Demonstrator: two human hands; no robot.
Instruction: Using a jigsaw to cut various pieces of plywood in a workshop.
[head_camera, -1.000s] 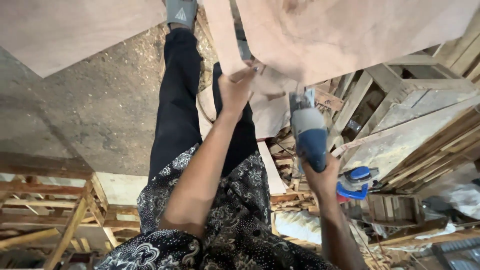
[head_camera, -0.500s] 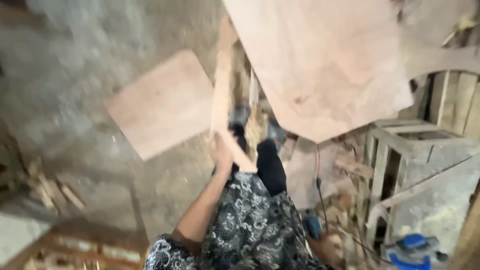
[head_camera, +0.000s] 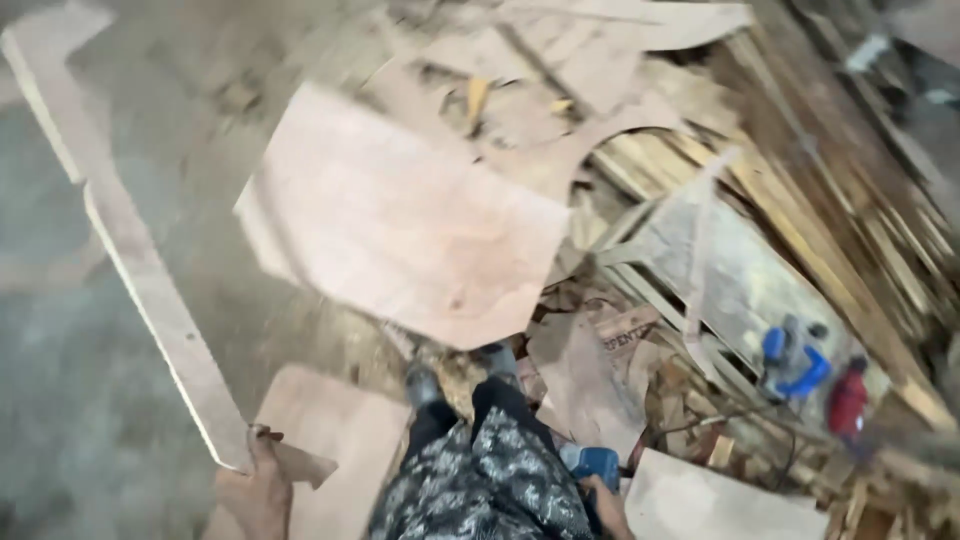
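Plywood sheet (head_camera: 420, 225) lies blurred over scrap beside bare concrete floor (head_camera: 60, 330). Long thin offcut strip (head_camera: 150, 290) slants leftward, its lower end gripped by the left hand (head_camera: 258, 485). Right hand (head_camera: 608, 500), largely cut off, holds a blue power tool (head_camera: 592, 465).

Long thin plywood strip (head_camera: 140, 260), pale, held at btm end, slanting up-left over floor.

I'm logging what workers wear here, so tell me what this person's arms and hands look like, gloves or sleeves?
Both hands are bare, no gloves. The left hand and its forearm show no sleeve, watch or ring. Only a sliver of the right hand shows, also uncovered. Between them hangs a dark garment with a pale swirling print.
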